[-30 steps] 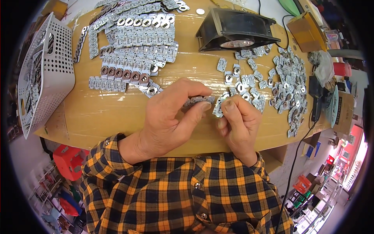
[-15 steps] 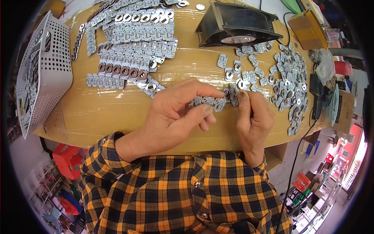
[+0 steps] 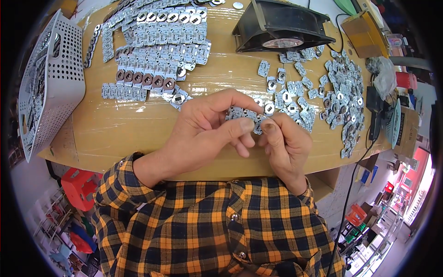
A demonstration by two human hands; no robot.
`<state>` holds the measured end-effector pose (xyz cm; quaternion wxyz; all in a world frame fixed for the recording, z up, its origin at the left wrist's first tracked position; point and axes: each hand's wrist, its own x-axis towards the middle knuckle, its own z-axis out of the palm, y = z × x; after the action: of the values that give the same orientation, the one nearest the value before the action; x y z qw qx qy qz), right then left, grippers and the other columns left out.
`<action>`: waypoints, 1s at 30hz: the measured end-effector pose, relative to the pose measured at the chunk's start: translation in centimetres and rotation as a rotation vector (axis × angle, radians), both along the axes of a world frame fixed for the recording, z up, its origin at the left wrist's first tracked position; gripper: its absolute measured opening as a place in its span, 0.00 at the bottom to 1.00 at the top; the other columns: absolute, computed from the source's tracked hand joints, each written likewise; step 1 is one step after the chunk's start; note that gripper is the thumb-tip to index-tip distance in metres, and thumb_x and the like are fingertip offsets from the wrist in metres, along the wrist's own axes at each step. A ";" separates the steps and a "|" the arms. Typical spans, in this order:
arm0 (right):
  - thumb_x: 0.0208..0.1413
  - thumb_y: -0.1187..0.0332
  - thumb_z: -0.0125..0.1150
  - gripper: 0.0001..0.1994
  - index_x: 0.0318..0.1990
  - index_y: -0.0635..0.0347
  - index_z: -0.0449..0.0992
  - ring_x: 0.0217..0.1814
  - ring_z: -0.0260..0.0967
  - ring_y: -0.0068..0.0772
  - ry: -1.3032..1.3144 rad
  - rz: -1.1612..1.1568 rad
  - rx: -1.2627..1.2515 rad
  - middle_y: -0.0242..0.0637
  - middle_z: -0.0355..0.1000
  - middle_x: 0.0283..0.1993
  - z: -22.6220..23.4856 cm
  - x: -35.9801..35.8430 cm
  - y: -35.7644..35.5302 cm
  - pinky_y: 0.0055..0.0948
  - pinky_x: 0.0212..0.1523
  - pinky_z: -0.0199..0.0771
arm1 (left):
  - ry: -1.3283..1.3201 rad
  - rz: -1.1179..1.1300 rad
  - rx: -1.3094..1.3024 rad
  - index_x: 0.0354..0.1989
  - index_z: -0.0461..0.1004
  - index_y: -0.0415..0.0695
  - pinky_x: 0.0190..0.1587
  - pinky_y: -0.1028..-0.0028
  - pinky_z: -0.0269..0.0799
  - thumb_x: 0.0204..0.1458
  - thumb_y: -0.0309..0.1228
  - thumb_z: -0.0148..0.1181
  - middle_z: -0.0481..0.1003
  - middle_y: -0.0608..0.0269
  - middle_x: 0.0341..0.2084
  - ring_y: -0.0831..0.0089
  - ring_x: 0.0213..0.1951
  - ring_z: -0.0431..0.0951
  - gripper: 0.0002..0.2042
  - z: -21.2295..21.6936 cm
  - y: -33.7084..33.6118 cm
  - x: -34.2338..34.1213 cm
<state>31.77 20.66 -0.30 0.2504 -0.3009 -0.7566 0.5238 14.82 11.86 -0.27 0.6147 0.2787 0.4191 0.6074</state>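
My left hand point(image 3: 196, 127) is closed around a short row of small grey-white circuit boards point(image 3: 236, 112), held between thumb and fingers above the table. At the row's right end, the thumb and forefinger of my right hand point(image 3: 288, 145) pinch a circuit board against it. Fingers partly cover that end. Just beyond my fingertips lie loose circuit boards point(image 3: 295, 87), some carrying round silver parts with a dark square centre. Left of them, many boards are laid out in overlapping rows point(image 3: 170, 34), a few topped with brown round parts point(image 3: 147, 81).
A white perforated basket point(image 3: 69, 69) full of boards stands on the left. A black fan point(image 3: 286, 30) sits at the back. On the right are a heap of boards point(image 3: 344, 87), a cardboard box point(image 3: 364, 34), a clear plastic bag point(image 3: 385, 81) and a hanging black cable point(image 3: 349, 203).
My right hand has moved left, bringing a circuit board from beside the loose pieces to the row in my left hand. My left hand has stayed nearly in place.
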 end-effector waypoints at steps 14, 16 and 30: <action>0.68 0.66 0.46 0.13 0.31 0.62 0.69 0.13 0.51 0.14 0.372 -0.085 -1.132 0.28 0.61 0.16 0.8 -0.4 -0.1 0.16 0.14 0.50 | -0.336 -0.067 -0.157 0.43 0.73 0.33 0.26 0.80 0.76 0.58 0.27 0.59 0.77 0.61 0.27 0.78 0.26 0.78 0.09 0.4 0.1 -1.0; 0.68 0.65 0.47 0.13 0.31 0.62 0.69 0.13 0.52 0.13 0.348 -0.120 -1.006 0.28 0.62 0.16 0.6 -0.6 -0.3 0.15 0.14 0.50 | -0.192 -0.016 -0.100 0.44 0.72 0.34 0.27 0.79 0.75 0.58 0.25 0.58 0.77 0.60 0.28 0.78 0.26 0.78 0.09 0.0 0.2 -0.7; 0.66 0.65 0.51 0.14 0.29 0.62 0.72 0.13 0.54 0.11 0.179 -0.149 -0.669 0.27 0.65 0.16 0.1 -0.3 -0.5 0.14 0.15 0.53 | 0.911 0.227 0.321 0.46 0.73 0.33 0.29 0.80 0.76 0.52 0.14 0.57 0.75 0.56 0.34 0.75 0.28 0.80 0.12 0.1 -0.5 0.0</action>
<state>31.47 20.12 -0.23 0.2410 -0.3735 -0.4941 0.7472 14.86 11.37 -0.21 0.2482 0.5596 0.5740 0.5438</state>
